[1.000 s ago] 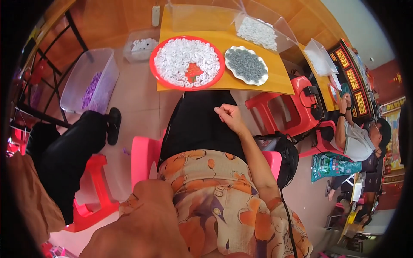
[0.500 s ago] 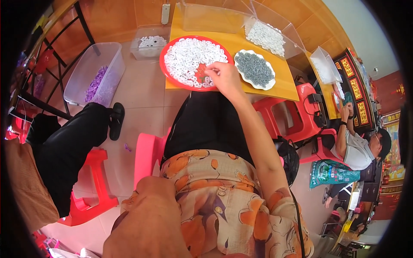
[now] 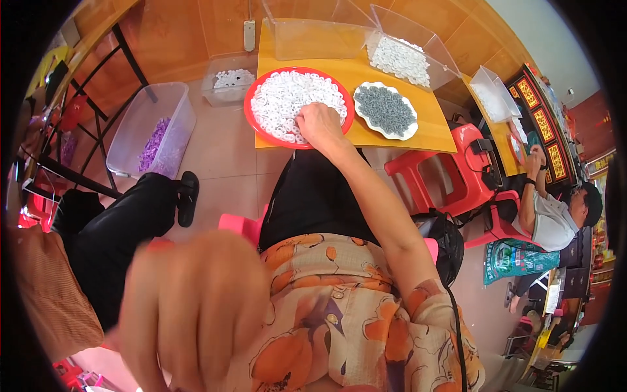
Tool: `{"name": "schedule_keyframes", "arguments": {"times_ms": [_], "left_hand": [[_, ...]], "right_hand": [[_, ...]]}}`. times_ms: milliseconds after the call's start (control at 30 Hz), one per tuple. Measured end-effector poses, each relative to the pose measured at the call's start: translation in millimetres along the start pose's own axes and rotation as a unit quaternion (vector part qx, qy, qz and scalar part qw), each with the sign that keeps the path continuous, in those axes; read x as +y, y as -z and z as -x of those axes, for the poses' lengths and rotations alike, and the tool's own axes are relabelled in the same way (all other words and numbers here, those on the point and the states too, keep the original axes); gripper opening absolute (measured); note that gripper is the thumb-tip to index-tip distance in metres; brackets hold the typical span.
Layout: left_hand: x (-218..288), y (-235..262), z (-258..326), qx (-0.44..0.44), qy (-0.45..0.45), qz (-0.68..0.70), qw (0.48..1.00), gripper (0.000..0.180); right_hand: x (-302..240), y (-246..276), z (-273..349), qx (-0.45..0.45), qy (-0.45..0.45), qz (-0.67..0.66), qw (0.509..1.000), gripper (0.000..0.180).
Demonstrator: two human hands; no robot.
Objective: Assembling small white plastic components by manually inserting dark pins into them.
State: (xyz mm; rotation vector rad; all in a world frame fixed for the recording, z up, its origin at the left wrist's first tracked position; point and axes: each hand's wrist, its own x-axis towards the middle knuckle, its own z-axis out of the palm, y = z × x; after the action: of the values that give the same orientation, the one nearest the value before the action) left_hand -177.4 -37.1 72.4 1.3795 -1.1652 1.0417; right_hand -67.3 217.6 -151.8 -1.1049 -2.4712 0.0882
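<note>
My right hand (image 3: 321, 125) is closed, fingertips down among small white ring-like pieces (image 3: 281, 104) in a round red tray (image 3: 249, 108). Whatever it grips is hidden beneath the fingers. The tray sits at the near left edge of a yellow wooden table (image 3: 431, 130). Just right of it stands a white scallop-edged plate (image 3: 410, 132) heaped with small grey pieces (image 3: 384, 109). Large and blurred at the lower left, my left hand (image 3: 196, 294) is raised close to the camera, its fingers bent downward and their tips not clear.
Clear bins (image 3: 320, 39) line the table's back, one with white pieces (image 3: 400, 60). A tub (image 3: 124, 140) with purple pieces (image 3: 154, 144) is on the floor at left. Red stools (image 3: 450, 176) stand right. One person's legs (image 3: 117, 228) are at left; another person (image 3: 552, 222) sits right.
My left hand has come up into view at the lower left. My right hand has shifted slightly left and pushed down into the white pieces. The view has tilted a little.
</note>
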Motion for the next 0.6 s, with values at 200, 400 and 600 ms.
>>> {"name": "schedule_keyframes", "arguments": {"times_ms": [200, 400, 600], "left_hand": [[-26, 78, 76, 0.616, 0.207, -0.375, 0.661, 0.026], [-61, 110, 211, 0.731, 0.205, -0.449, 0.471, 0.023], [-71, 108, 232, 0.696, 0.228, -0.414, 0.541, 0.026]], "right_hand": [[23, -1, 8, 0.012, -0.042, -0.109, 0.993, 0.018], [6, 60, 40, -0.029, -0.134, -0.325, 0.936, 0.028], [-5, 87, 63, -0.046, -0.164, -0.539, 0.825, 0.025]]}}
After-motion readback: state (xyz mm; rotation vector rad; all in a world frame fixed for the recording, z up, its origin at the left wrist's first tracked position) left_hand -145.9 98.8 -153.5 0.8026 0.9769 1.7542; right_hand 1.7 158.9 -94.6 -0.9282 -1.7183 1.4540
